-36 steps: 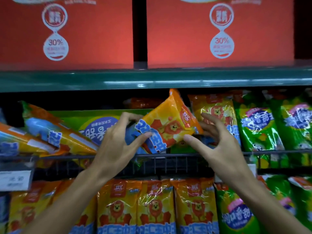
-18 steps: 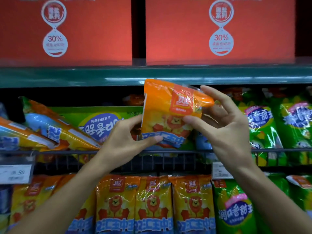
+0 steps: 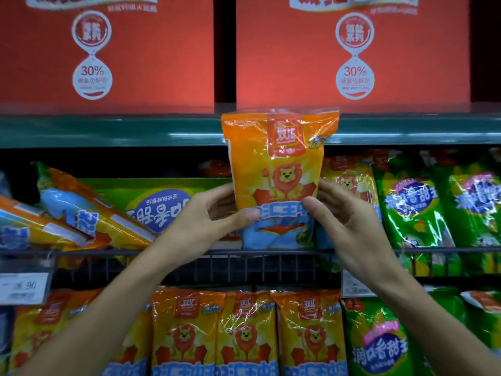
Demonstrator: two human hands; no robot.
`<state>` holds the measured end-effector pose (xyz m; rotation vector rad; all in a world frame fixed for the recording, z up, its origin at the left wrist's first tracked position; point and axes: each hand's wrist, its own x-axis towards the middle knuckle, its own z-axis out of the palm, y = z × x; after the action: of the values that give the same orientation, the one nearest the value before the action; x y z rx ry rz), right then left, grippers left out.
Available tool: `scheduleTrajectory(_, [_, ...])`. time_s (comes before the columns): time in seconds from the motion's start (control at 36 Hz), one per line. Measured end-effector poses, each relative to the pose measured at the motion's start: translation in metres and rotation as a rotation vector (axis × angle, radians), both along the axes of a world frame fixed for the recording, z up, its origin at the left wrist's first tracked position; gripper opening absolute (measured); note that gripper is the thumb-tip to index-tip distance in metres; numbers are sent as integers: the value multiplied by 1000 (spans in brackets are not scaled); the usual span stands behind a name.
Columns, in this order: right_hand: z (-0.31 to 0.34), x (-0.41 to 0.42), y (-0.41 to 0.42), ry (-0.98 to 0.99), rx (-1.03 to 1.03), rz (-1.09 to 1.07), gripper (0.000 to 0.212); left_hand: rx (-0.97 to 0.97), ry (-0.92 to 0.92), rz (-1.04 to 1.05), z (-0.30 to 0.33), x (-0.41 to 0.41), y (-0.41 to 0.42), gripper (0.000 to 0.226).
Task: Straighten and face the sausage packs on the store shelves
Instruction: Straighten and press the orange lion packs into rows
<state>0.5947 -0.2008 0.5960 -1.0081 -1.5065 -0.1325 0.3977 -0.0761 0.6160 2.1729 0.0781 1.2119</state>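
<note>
- Two red cartons (image 3: 108,50) (image 3: 352,50) sat side by side on the green top shelf (image 3: 108,130).
- White price tags (image 3: 24,289) (image 3: 355,286) hung on the black wire shelf rail (image 3: 244,252).

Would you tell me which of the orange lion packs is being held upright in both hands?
The orange lion pack at centre, pinched between the left hand and right hand; the others sit on the shelves.

Green shelf (image 3: 108,131) under red boxes (image 3: 135,50), wire-fronted shelf (image 3: 189,252) holding tipped orange packs (image 3: 81,213), upright green packs (image 3: 412,210)
</note>
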Motion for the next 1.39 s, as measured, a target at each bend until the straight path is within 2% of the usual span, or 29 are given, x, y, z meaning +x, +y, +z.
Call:
scheduleTrajectory(0.19, [-6,6,4,-120,-180,-148,29,34,116,150,-10,0,7,31])
scheduleTrajectory(0.25, [-13,7,3,-155,-76,-245,42,36,111,167,-10,1,7,32])
scheduleTrajectory(0.31, [-19,6,5,-228,137,-387,68,47,108,169,-12,3,5,32])
scheduleTrajectory(0.36, [-26,10,10,-375,334,-484,67,64,126,185,-14,5,6,32])
scheduleTrajectory(0.42, [-30,13,14,-526,407,-545,59,69,150,200,-14,5,6,33])
scheduleTrajectory(0.47, [-32,16,17,-603,344,-584,58,47,178,205,-12,6,7,32])
scheduleTrajectory(0.58, [-28,16,17,-631,51,-649,67,2,270,268,-8,13,13,32])
scheduleTrajectory(0.69, [-22,21,21,-669,-145,-738,73,18,452,405,-3,18,12,65])
scheduleTrajectory(0.75, [-22,22,21,-657,-132,-743,73,22,565,462,-1,18,13,89])
scheduleTrajectory(0.81, [-26,23,20,-643,-81,-758,70,31,586,483,-1,19,17,94])
scheduleTrajectory(0.86, [-30,25,20,-633,-53,-761,68,18,541,472,-2,20,18,86])
scheduleTrajectory(0.94, [-27,24,20,-629,-54,-726,68,-24,389,361,-2,18,17,50])
scheduleTrajectory(1.0, [-22,22,21,-627,-74,-707,69,-45,324,313,-3,15,18,42])
scheduleTrajectory(1.11, [-19,22,23,-627,-92,-679,69,-67,414,265,-1,12,18,29])
scheduleTrajectory(1.19, [-27,25,22,-639,-69,-697,68,-157,460,164,-1,11,14,21])
scheduleTrajectory(1.25, [-29,26,21,-644,-50,-712,68,-189,455,161,0,12,12,33])
scheduleTrajectory(1.31, [-28,25,20,-627,-52,-696,68,-216,473,188,0,12,14,68])
scheduleTrajectory(1.39, [-25,26,16,-591,-58,-663,69,-128,460,307,-4,12,13,83])
